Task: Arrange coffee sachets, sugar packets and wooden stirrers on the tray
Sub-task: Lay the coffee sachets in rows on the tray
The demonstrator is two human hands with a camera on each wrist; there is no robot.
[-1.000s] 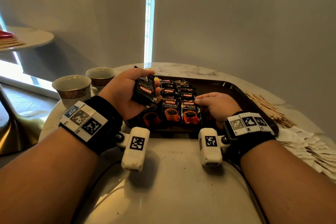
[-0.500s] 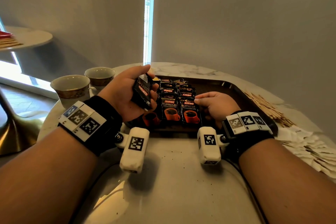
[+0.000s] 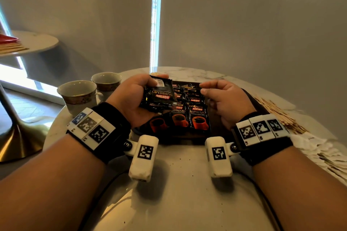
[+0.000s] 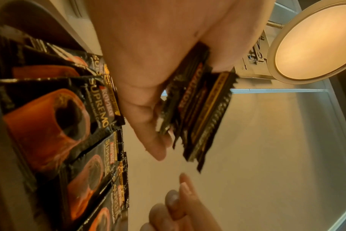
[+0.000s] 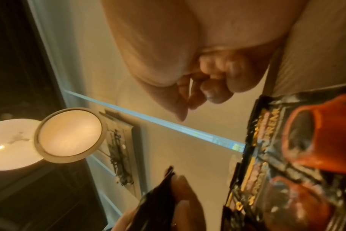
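Observation:
A dark tray [image 3: 187, 137] on the marble table holds rows of black coffee sachets [image 3: 198, 118] with orange cups printed on them, also seen in the wrist views [image 4: 69, 117] [image 5: 296, 148]. My left hand [image 3: 170, 88] grips a small stack of sachets [image 3: 159, 97] above the tray's left part, thumb on top, fingers beneath. The same stack shows edge-on [image 4: 198, 101]. My right hand [image 3: 201, 88] hovers above the tray's right part. Its thumb and forefinger point at the stack with a small gap between them and hold nothing. Wooden stirrers [image 3: 277, 112] and white sugar packets [image 3: 319, 152] lie right of the tray.
Two cups [image 3: 78, 93] [image 3: 107, 80] stand on the table left of the tray. A second round table [image 3: 33, 43] with a gold base is further left. Grey blinds hang close behind the table. Bare marble lies between the tray and me.
My left hand has lifted the stack and turned it flatter, print facing up. My right hand has risen off the sachets on the tray and moved left toward the stack.

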